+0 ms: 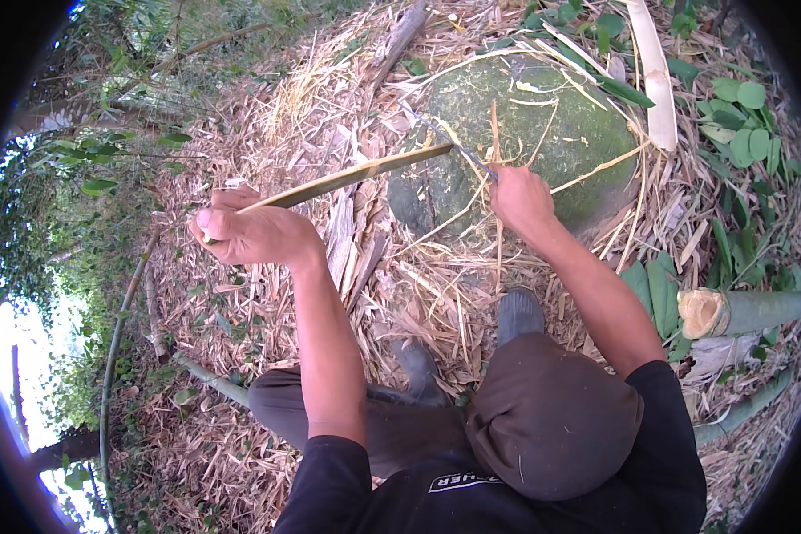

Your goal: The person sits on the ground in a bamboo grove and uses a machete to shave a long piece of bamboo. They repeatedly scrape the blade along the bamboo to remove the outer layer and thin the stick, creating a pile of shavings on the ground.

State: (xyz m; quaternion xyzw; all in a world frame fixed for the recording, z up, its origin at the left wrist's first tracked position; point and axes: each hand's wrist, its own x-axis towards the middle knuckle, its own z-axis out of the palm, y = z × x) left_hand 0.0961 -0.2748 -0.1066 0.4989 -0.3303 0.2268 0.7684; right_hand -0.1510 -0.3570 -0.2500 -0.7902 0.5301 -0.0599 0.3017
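The left hand (262,235) has its fingers clamped on the left end of a bamboo strip (347,179), whose long axis rises gently rightward to a knife (473,160) over the mossy boulder (587,133). Nearer that far end, the right hand (521,201) grips the knife, fingers closed

Sits outdoors in daylight, on ground (254,325) strewn with dry leaves (218,165); borders dense green foliage (40,227) at left, white glare (40,347) beyond, broad-leaved plants (749,142) at upper right.
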